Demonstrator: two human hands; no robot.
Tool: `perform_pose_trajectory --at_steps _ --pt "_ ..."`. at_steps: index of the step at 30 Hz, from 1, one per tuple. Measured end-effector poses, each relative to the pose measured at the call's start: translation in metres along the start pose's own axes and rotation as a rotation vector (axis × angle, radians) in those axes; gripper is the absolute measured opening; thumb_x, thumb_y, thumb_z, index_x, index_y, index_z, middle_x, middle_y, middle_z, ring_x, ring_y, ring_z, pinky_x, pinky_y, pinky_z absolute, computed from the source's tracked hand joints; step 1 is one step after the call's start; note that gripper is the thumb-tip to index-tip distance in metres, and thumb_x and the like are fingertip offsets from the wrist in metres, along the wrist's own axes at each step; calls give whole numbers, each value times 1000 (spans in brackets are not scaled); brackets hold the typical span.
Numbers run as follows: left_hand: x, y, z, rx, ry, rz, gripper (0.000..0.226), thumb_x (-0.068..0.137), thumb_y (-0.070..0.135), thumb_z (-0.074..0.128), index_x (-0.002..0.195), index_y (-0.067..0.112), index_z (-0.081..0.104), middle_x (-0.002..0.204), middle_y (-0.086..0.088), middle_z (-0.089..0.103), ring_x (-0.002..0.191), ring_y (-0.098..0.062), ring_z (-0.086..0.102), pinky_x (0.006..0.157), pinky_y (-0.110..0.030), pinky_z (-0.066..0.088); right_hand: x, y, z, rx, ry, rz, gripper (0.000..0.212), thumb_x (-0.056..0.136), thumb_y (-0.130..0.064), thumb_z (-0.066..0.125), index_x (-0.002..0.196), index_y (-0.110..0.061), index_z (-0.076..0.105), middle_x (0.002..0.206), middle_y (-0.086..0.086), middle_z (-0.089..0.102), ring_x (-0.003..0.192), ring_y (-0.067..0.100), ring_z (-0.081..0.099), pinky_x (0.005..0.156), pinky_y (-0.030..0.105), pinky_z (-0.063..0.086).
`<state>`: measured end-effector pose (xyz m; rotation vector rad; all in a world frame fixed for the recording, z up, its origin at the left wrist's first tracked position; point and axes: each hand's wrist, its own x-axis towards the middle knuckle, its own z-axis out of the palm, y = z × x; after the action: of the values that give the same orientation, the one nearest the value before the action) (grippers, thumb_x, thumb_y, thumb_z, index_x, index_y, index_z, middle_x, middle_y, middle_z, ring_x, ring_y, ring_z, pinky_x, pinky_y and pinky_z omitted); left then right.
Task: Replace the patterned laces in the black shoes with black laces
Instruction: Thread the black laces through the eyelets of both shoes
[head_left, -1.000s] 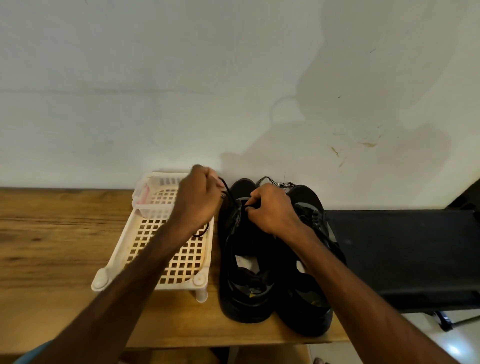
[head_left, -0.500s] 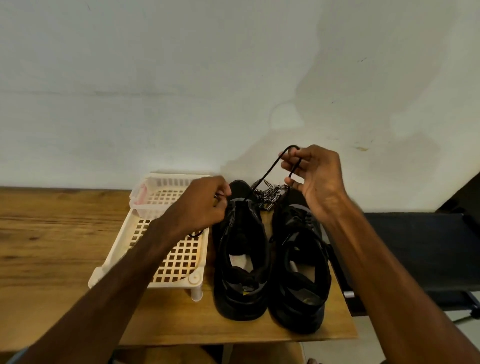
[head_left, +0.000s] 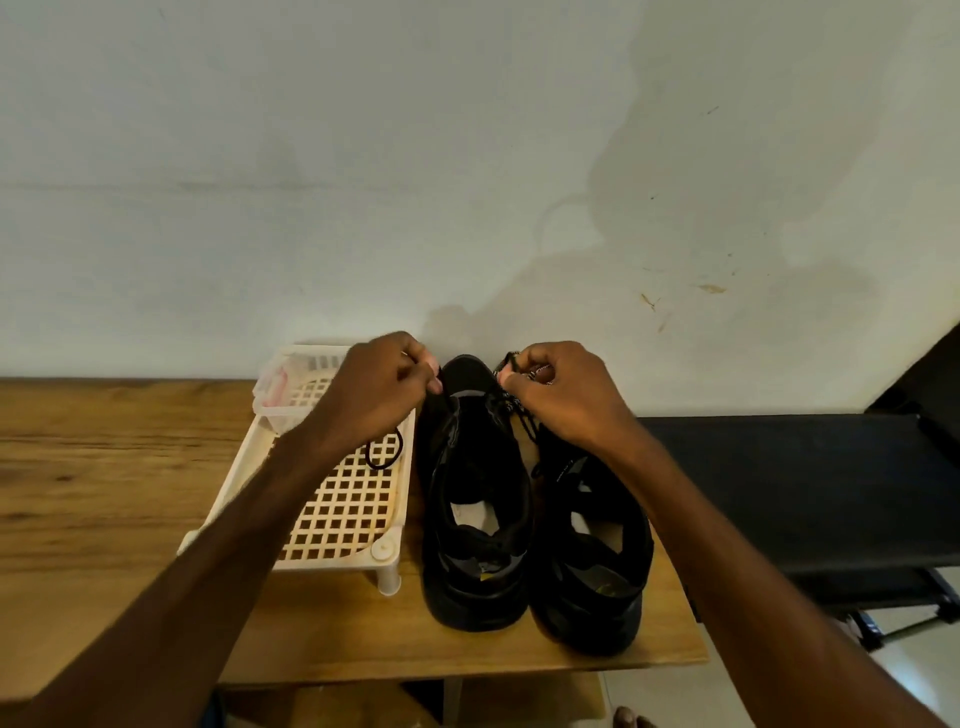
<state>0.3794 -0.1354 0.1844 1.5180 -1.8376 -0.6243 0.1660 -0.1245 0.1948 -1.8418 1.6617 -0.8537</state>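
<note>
Two black shoes (head_left: 475, 493) stand side by side in the middle of the frame on the wooden counter (head_left: 104, 493), toes toward the wall. We see the left hand (head_left: 382, 387) at the toe of the shoe nearer the frame's left, its fingers curled and pinching a black lace (head_left: 384, 452) whose slack loops down over the white lattice rack (head_left: 337, 519) just beside it. The right hand (head_left: 561, 395) sits at the toes too, fingers curled round what looks like the other end of that lace; the patterned lace (head_left: 511, 404) lies bunched right there, so we cannot be sure. We judge the lace light, limp and slightly slippery: best pinched close to its stiff tip and kept taut while feeding an eyelet.
</note>
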Motion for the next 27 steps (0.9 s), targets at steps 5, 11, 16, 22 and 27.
perform_pose_trajectory --at_steps 5,11,16,22,27 --pt "4 15 -26 -569 118 -6 18 105 21 45 92 16 57 95 0 79 109 -16 70 100 -39 47 0 1 5 -203 5 -21 15 95 -23 68 100 -15 79 94 -7 71 85 8 63 68 14 46" --pt "7 13 -38 -941 101 -72 15 103 22 50 91 19 58 62 10 50 50 -5 41 46 -17 38 4 7 4 -178 29 32 18 94 -25 63 86 -16 77 82 -1 74 80 16 69 77 34 58" --pt "-3 -5 -8 312 -92 99 12 86 35 77 97 36 73 93 19 71 92 0 66 81 -27 52 3 0 1 129 17 47 14 95 -32 69 98 -20 77 90 -8 74 87 4 68 78 20 52" --pt "-2 -3 6 541 -47 67 9 90 40 73 94 34 78 95 13 75 90 -9 67 69 -27 42 -4 -1 4 103 -112 14 26 82 -32 84 104 -25 72 102 -13 71 96 3 67 80 14 51" --pt "-1 2 -3 148 53 72 8 92 31 71 86 31 78 81 20 74 81 2 69 75 -25 51 -5 2 12 -40 -187 1 37 75 -24 89 104 -26 67 112 -10 69 105 12 65 95 32 55"
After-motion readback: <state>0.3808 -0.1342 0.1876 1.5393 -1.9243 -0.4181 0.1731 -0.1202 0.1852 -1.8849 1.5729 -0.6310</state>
